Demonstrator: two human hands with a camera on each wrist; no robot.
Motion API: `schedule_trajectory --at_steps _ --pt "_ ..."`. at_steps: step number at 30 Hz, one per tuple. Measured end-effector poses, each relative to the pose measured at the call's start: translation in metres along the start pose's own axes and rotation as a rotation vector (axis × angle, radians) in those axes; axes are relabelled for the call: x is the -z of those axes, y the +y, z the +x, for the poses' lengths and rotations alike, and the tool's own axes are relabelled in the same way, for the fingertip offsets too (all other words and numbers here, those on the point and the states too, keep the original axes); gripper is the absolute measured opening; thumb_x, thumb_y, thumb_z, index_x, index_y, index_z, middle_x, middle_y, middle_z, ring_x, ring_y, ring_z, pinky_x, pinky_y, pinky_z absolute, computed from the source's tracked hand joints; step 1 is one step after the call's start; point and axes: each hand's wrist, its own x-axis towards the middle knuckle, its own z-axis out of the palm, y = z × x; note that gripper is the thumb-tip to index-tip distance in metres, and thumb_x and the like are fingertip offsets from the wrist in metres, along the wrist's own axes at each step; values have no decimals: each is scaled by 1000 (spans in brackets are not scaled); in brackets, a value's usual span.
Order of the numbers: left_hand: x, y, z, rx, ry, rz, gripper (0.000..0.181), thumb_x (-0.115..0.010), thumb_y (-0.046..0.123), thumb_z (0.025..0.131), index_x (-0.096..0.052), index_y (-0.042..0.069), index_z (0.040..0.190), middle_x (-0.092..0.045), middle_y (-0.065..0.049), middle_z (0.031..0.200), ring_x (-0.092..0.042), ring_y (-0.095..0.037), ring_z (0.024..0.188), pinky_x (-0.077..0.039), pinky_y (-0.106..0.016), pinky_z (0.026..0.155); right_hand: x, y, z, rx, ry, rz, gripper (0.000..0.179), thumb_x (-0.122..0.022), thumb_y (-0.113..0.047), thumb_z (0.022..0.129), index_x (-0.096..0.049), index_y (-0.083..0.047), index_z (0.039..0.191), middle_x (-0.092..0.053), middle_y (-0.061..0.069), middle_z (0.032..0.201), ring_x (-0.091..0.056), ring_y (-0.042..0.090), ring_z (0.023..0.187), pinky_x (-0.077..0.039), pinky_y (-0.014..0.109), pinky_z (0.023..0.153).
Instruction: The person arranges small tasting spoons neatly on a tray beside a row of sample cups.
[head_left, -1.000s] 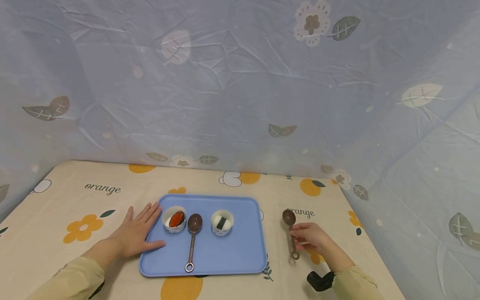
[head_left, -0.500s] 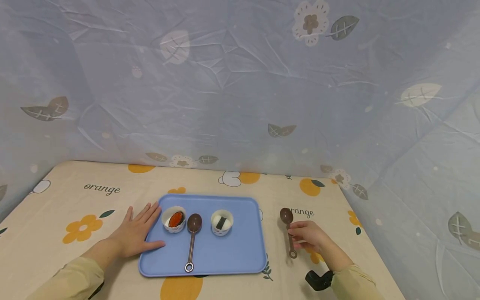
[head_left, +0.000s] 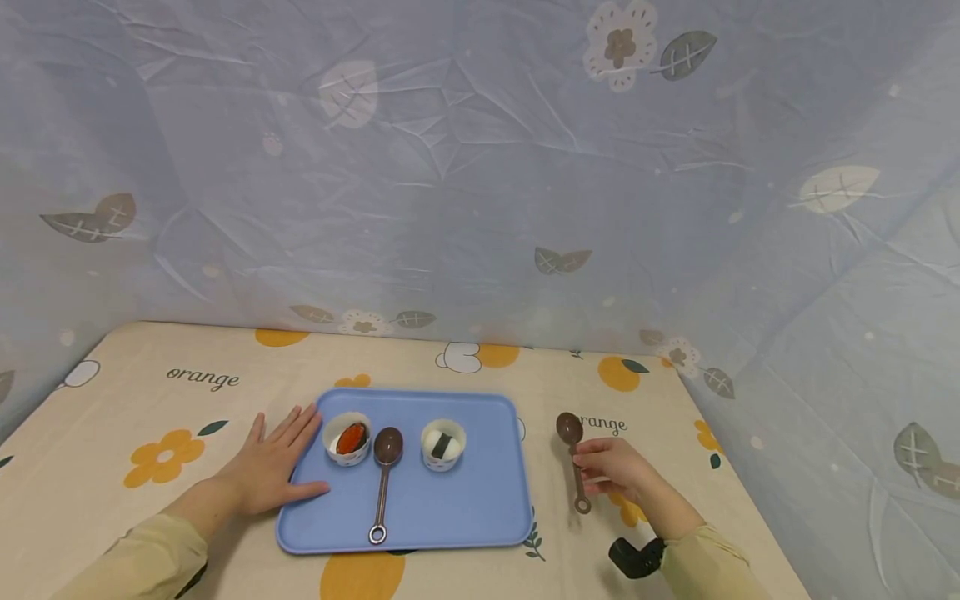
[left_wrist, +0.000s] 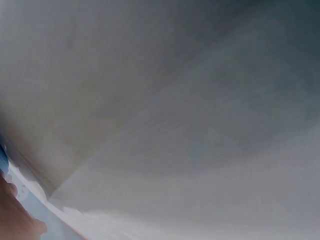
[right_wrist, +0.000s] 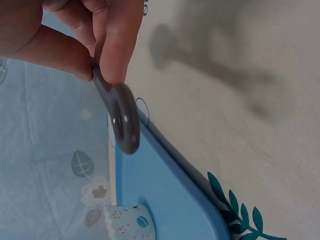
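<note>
My right hand point(head_left: 617, 475) pinches the handle of a brown spoon point(head_left: 570, 428) to the right of the blue tray point(head_left: 480, 521). In the right wrist view the spoon's ring-ended handle point(right_wrist: 126, 120) hangs from thumb and fingers, its shadow falling on the cloth. My left hand point(head_left: 270, 468) lies flat with spread fingers across the tray's left edge. Beside its fingers stands a white paper cup point(head_left: 337, 432) holding an orange-topped sushi piece point(head_left: 352, 438). A second brown spoon point(head_left: 387, 447) lies on the tray, and right of it is another paper cup point(head_left: 442, 462) with a white, dark-banded piece point(head_left: 443, 446).
A cream tablecloth point(head_left: 247, 354) with orange and flower prints covers the table. Pale blue patterned sheeting point(head_left: 465, 167) rises behind it and at the sides. A black object point(head_left: 634, 558) sticks out by the right sleeve. The left wrist view is mostly blurred grey.
My right hand has shifted slightly left and upward in the head view, carrying the spoon a little nearer the tray. The left hand has stayed in place.
</note>
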Motion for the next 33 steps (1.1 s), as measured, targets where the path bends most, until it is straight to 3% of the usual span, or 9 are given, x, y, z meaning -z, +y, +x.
schedule_trajectory --at_steps 7,18,25,33 --pt "0 -1 0 -12 6 -1 102 -55 70 75 -28 -1 143 -25 -21 152 -23 -42 139 -7 -70 106 -1 -4 -1 23 -30 28 30 -55 -6 90 -54 10 116 -60 4 83 -55 13 71 -55 24 61" --pt "-5 -4 -1 -33 47 -15 100 -57 67 75 -30 -2 142 -27 -21 151 -25 -43 137 -8 -71 105 -9 -13 -2 23 -9 -26 27 -56 -8 90 -58 7 113 -60 6 85 -57 14 73 -57 28 66" --pt "0 0 -1 -13 5 -17 103 -56 69 74 -28 -2 143 -25 -21 152 -23 -43 139 -6 -71 106 -16 -19 -1 44 -3 -44 27 -57 -8 89 -60 5 113 -61 6 85 -58 14 72 -57 28 64" --pt "-1 0 0 -11 8 0 103 -56 70 74 -29 -2 143 -26 -22 151 -24 -42 138 -7 -70 106 -26 -27 0 63 -38 -45 27 -58 -8 89 -60 5 112 -61 5 85 -58 13 72 -57 28 65"
